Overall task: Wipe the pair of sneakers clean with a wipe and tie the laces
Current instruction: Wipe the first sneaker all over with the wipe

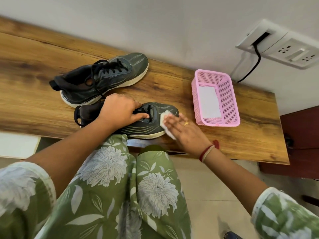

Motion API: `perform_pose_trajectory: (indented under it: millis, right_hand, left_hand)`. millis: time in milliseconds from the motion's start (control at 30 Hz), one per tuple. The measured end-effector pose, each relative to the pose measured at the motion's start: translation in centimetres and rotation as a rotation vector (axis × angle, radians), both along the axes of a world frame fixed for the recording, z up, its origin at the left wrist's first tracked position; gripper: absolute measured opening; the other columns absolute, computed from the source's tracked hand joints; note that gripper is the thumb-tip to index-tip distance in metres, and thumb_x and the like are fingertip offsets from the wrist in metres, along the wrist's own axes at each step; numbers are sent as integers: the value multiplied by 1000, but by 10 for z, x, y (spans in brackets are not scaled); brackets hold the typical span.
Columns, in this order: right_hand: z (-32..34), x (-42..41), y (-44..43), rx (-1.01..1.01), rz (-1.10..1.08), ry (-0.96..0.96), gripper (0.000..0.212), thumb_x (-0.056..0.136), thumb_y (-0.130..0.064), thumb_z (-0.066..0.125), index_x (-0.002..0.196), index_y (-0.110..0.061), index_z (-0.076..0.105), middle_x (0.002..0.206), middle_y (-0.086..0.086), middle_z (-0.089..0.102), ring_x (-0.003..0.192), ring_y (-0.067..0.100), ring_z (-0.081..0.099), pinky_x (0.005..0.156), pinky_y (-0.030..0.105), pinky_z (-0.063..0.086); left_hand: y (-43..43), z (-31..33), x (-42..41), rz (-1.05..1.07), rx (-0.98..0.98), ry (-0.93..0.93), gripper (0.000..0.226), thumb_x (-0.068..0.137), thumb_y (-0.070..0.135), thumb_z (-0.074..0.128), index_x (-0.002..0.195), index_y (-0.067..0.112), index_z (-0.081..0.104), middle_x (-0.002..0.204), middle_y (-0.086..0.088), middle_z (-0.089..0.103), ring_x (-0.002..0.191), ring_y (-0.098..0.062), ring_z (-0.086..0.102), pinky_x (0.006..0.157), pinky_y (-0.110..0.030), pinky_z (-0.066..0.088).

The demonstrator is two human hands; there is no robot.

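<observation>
Now steadies the near sneaker [146,125] with the left hand [119,109], fingers curled over the laced throat, forefinger laid along the eyelets. Presses a white wipe [164,116] against the near side of that shoe's toe with the right hand [184,128], fingers straight and flat, palm down, gripping nothing. Wears a gold ring [186,123] on that hand and two bangles [207,152], one red and one pale, at the wrist. Has the near sneaker upright on its sole at the front edge of the wooden bench [34,83], toe to the right. Has the far sneaker [110,78] just behind it, nearer the wall, upright too, black laces [96,80] loose and trailing toward the left hand. Leaves a pink basket [224,94] well to the right on the same bench, with a white sheet [208,102] lying flat inside.
</observation>
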State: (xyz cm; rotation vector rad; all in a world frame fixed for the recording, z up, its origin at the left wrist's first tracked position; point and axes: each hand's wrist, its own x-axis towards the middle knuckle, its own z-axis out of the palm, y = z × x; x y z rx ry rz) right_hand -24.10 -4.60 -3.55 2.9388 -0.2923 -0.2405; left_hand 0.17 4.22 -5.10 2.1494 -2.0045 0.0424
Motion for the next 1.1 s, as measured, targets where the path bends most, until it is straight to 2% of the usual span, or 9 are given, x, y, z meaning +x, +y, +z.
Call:
perform_pose_trajectory:
  millis: [200,300,433,567,667,767,867,1000,1100]
  right_hand:
    - [1,2,8,44,62,62,49,85,-14,33,127,-1,55,131,17,55,124,30,50,109,42,26]
    - [5,4,7,68,-47,34,51,85,-18,33,126,0,56,130,18,56,123,31,52,112,39,22]
    - [1,0,12,78,28,66,49,84,-16,35,125,-1,56,129,16,57,122,29,52,107,43,28]
    - [5,1,9,83,-92,4,49,82,-17,40,125,0,57,129,17,57,122,31,53,110,40,26]
    - [1,-2,17,86,-13,30,50,82,-14,36,125,0,56,129,17,56,123,32,52,106,46,29]
    - [6,0,9,115,-144,-37,50,80,-16,42,125,0,57,128,18,57,121,33,52,105,51,25]
    - [3,0,14,107,-30,27,48,82,-15,42,125,-1,56,130,17,56,123,31,51,106,47,27]
    - [6,0,6,115,-159,-4,49,81,-15,42,126,-1,55,130,17,56,124,33,50,107,49,24]
    - [1,-5,15,96,-55,42,50,83,-15,37,127,0,54,133,17,54,125,31,49,109,44,27]
  left_hand:
    - [1,-3,0,-4,-22,-2,84,75,78,16,95,21,74,72,-2,68,70,-25,66,58,-32,46]
    - [1,-4,0,-7,-29,-6,85,75,78,14,97,22,74,74,-1,69,72,-25,66,59,-32,47]
    - [1,-4,0,-7,-32,-10,87,74,79,11,99,23,73,76,-1,69,74,-24,66,61,-33,47]
    - [0,-7,2,-11,-41,-9,87,74,79,11,99,23,73,77,-1,70,74,-25,67,62,-33,48]
    - [0,-9,1,-15,-48,-5,86,75,79,13,98,23,73,77,-2,70,74,-25,67,62,-34,49]
    - [0,-9,2,-21,-56,1,84,76,79,16,95,22,74,72,-2,68,70,-25,66,60,-35,49]
    - [0,-9,2,-25,-70,-4,82,77,78,18,92,20,74,69,-2,67,67,-25,65,57,-34,49]
    - [0,-9,2,-28,-77,-10,82,77,77,18,91,20,74,68,-2,67,66,-26,65,57,-33,48]
    - [0,-9,2,-26,-80,-4,81,78,77,19,91,20,74,69,-2,68,67,-25,66,57,-33,48]
